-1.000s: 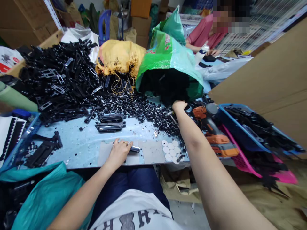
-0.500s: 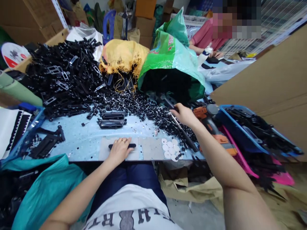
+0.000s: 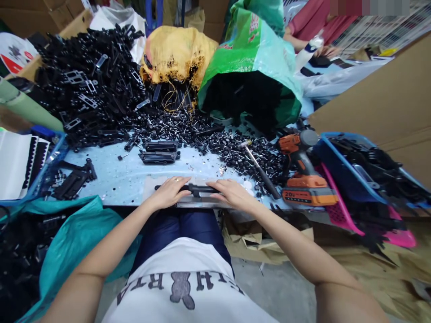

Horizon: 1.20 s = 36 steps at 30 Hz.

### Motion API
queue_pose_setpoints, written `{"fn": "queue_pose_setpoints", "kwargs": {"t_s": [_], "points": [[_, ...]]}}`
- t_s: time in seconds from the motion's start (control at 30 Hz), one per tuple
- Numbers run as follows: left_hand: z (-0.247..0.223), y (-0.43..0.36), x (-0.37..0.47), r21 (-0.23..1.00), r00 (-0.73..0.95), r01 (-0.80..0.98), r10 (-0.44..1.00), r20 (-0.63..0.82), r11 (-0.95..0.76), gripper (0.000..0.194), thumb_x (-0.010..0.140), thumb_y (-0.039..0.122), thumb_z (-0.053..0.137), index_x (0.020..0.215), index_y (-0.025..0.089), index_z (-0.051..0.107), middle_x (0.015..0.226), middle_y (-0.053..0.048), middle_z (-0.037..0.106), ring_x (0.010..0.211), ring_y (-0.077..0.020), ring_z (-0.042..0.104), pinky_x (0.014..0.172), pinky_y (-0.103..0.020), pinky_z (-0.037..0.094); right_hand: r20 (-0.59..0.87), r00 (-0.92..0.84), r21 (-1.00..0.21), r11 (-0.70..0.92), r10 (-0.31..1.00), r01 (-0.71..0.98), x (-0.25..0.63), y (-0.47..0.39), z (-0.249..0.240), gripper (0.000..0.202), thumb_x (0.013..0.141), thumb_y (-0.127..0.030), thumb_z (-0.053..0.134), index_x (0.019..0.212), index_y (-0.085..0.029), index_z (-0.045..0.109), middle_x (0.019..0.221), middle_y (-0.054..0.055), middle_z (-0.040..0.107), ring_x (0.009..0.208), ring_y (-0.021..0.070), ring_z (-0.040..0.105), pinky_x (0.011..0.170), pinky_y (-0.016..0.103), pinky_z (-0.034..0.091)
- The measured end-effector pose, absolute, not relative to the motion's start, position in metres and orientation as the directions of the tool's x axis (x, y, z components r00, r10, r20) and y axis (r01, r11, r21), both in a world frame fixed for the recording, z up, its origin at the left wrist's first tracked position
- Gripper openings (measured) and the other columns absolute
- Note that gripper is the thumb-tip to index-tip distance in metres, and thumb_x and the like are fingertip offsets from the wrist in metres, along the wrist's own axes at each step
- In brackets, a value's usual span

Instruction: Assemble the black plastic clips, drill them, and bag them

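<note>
My left hand (image 3: 171, 193) is closed on a long black plastic part (image 3: 159, 187) at the front edge of the table. Its fingers press it down over a grey plate (image 3: 148, 184). From the other side my right hand (image 3: 233, 194) grips a second black plastic part (image 3: 208, 189), thumb below and fingers above. The two parts meet between my hands, at a small black crosspiece; whether they are joined I cannot tell. A hammer (image 3: 261, 172) lies beyond my right hand, and white round stickers (image 3: 247, 185) show partly beside it.
Two finished-looking black assemblies (image 3: 159, 156) lie beyond my left hand. Small black pins (image 3: 188, 130) are heaped behind, before a green sack (image 3: 249, 58) and a yellow sack (image 3: 178, 49). A cordless drill (image 3: 303, 179) and blue basket (image 3: 357, 175) stand right. A co-worker's arm (image 3: 299, 40) shows behind.
My right hand has come from the pin heap by the hammer down to my left hand, bringing a black part. The left hand keeps its black part. The view has tilted downward.
</note>
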<state>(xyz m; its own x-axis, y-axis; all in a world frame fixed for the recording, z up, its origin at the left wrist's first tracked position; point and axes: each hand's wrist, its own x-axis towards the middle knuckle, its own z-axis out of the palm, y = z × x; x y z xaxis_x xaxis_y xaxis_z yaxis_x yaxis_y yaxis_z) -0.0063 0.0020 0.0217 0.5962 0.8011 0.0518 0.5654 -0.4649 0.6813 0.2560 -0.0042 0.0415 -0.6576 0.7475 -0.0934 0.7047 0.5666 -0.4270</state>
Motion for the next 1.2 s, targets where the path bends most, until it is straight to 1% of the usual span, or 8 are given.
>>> {"fn": "queue_pose_setpoints", "kwargs": {"t_s": [0.1, 0.3, 0.43, 0.53, 0.67, 0.77, 0.9, 1.2], "points": [[0.02, 0.005, -0.011, 0.527, 0.641, 0.669, 0.766, -0.052, -0.524, 0.042, 0.092, 0.035, 0.034, 0.131, 0.02, 0.041, 0.119, -0.009, 0.055, 0.112, -0.0225, 0.047, 0.094, -0.039, 0.037, -0.141, -0.687, -0.3, 0.63, 0.713, 0.716, 0.252, -0.011, 0.039, 0.039, 0.093, -0.046, 0.034, 0.107, -0.016, 0.054, 0.088, 0.009, 0.06, 0.08, 0.0186, 0.057, 0.07, 0.029, 0.04], [0.019, 0.006, -0.002, 0.379, 0.643, 0.735, 0.755, -0.127, -0.562, 0.036, 0.092, 0.028, 0.033, 0.126, 0.024, 0.046, 0.117, -0.007, 0.054, 0.109, -0.022, 0.047, 0.091, -0.038, 0.036, -0.115, -0.712, -0.135, 0.699, 0.693, 0.702, 0.233, -0.025, 0.023, 0.039, 0.093, -0.047, 0.03, 0.099, -0.018, 0.055, 0.087, 0.006, 0.056, 0.077, 0.0166, 0.053, 0.068, 0.029, 0.033], [0.018, 0.006, -0.001, 0.378, 0.65, 0.727, 0.752, -0.111, -0.573, 0.036, 0.092, 0.029, 0.032, 0.125, 0.024, 0.045, 0.114, -0.007, 0.054, 0.107, -0.0209, 0.047, 0.09, -0.036, 0.037, -0.054, -0.71, -0.073, 0.706, 0.702, 0.704, 0.228, -0.026, 0.019, 0.038, 0.093, -0.048, 0.032, 0.101, -0.019, 0.055, 0.089, 0.006, 0.055, 0.083, 0.0187, 0.051, 0.07, 0.03, 0.03], [0.018, 0.007, -0.001, 0.376, 0.654, 0.722, 0.75, -0.097, -0.581, 0.035, 0.093, 0.028, 0.031, 0.123, 0.023, 0.046, 0.111, -0.007, 0.054, 0.106, -0.0203, 0.048, 0.089, -0.034, 0.038, -0.082, -0.696, -0.029, 0.696, 0.713, 0.717, 0.226, -0.027, 0.015, 0.034, 0.093, -0.045, 0.034, 0.094, -0.019, 0.056, 0.085, 0.006, 0.056, 0.082, 0.019, 0.05, 0.067, 0.03, 0.029], [0.02, 0.007, 0.0, 0.362, 0.657, 0.724, 0.748, -0.1, -0.587, 0.034, 0.093, 0.029, 0.03, 0.121, 0.023, 0.046, 0.11, -0.006, 0.055, 0.105, -0.0201, 0.049, 0.088, -0.034, 0.037, -0.083, -0.649, -0.012, 0.65, 0.757, 0.76, 0.222, -0.027, 0.008, 0.037, 0.092, -0.048, 0.033, 0.101, -0.021, 0.055, 0.086, 0.006, 0.056, 0.08, 0.0191, 0.05, 0.063, 0.029, 0.027], [0.021, 0.005, 0.002, 0.344, 0.651, 0.729, 0.755, -0.079, -0.592, 0.038, 0.09, 0.044, 0.037, 0.119, 0.022, 0.047, 0.11, -0.008, 0.055, 0.103, -0.0231, 0.05, 0.086, -0.036, 0.038, -0.051, -0.623, 0.004, 0.624, 0.781, 0.782, 0.219, -0.028, 0.008, 0.04, 0.093, -0.05, 0.03, 0.098, -0.02, 0.056, 0.086, 0.007, 0.057, 0.08, 0.0193, 0.049, 0.063, 0.03, 0.026], [0.017, 0.001, 0.002, 0.352, 0.624, 0.734, 0.782, -0.011, -0.581, 0.068, 0.069, 0.066, 0.056, 0.114, 0.017, 0.047, 0.107, -0.011, 0.057, 0.098, -0.0271, 0.053, 0.084, -0.038, 0.04, 0.034, -0.607, 0.068, 0.605, 0.794, 0.794, 0.215, -0.031, 0.014, 0.042, 0.094, -0.047, 0.026, 0.097, -0.019, 0.057, 0.084, 0.008, 0.056, 0.079, 0.0201, 0.047, 0.064, 0.032, 0.024], [0.004, -0.003, -0.008, 0.443, 0.571, 0.685, 0.804, 0.166, -0.579, 0.041, 0.08, 0.047, 0.054, 0.109, 0.018, 0.049, 0.102, -0.009, 0.061, 0.097, -0.0224, 0.058, 0.082, -0.033, 0.046, 0.031, -0.623, 0.056, 0.621, 0.782, 0.782, 0.202, -0.022, 0.045, 0.035, 0.095, -0.04, 0.029, 0.098, -0.018, 0.057, 0.086, 0.011, 0.055, 0.081, 0.0223, 0.045, 0.065, 0.033, 0.022]]}}
